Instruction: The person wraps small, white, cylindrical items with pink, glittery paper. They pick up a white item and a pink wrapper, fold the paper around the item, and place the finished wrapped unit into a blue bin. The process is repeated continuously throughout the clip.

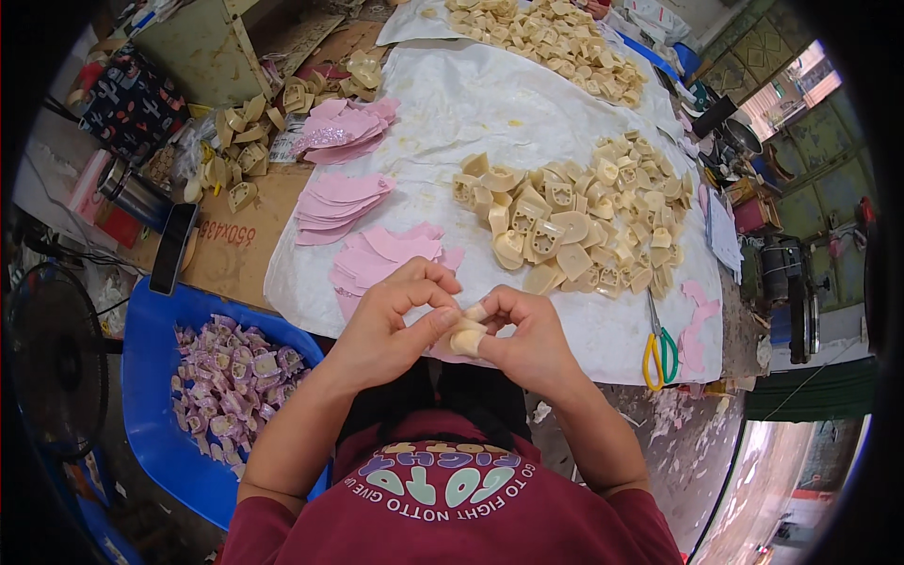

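Observation:
A small beige moulded block, heel-like in shape [466, 339], is held in front of my body at the table's near edge. My right hand [527, 334] is closed round it, thumb below and fingers above. My left hand [400, 315] meets it from the left, its thumb and index finger pinched together; what lies between them is hidden. A strip of pink sheet material shows just under the block. Right beyond my left hand lies a fanned stack of cut pink pieces [386, 259]. Two more stacks, pink pieces [344, 205] and partly glittery ones [347, 130], lie farther off.
Loose beige blocks form a heap [574, 221] on the white cloth [428, 104], with another heap [556, 42] behind. Scissors [659, 353] and pink offcuts [697, 325] lie at right. A blue basin [155, 377] of pink-covered pieces stands lower left, near a phone [174, 247] and fan [56, 358].

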A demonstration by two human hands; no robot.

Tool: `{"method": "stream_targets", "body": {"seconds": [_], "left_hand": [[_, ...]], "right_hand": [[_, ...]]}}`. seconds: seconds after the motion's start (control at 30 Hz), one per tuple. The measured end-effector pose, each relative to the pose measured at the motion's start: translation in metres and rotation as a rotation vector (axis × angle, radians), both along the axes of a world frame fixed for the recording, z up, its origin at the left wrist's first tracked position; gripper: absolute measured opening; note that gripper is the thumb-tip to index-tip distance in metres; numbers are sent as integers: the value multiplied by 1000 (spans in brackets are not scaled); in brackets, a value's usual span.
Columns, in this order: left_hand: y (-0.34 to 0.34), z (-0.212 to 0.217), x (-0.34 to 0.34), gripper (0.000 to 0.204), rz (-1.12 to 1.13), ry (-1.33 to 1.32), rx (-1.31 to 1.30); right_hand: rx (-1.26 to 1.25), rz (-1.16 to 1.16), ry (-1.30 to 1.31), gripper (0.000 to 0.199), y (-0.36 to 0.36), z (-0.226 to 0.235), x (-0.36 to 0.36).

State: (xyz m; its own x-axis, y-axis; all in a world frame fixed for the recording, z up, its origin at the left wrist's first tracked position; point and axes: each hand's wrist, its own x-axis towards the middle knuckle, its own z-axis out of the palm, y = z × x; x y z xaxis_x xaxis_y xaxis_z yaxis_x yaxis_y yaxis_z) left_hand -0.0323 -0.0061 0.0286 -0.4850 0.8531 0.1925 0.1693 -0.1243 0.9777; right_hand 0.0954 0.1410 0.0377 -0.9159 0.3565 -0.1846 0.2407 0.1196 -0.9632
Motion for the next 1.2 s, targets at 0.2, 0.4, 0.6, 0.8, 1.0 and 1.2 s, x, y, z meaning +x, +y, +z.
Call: {"method": "stream_targets", "body": {"seconds": [0.2,0.4,0.6,0.8,1.0,1.2], "left_hand": [[-1,-5,19,9,201,189,28],[-17,-19,26,14,201,-383,295],[-12,-4,37,24,168,90,379],[-12,0,32,27,197,372,337],[-4,-8,31,33,256,655,228],[10,-15,40,25,374,664,164]], "right_hand": [[146,19,107,16,4,3,-4],[519,35,330,50,-5,23,6],[-517,-175,345,51,-1,-24,22],[-646,-119,380,20,-4,-5,27],[-557,-248,248,23,-15,7,20],[-178,-253,180,24,-19,-6,12]]}}
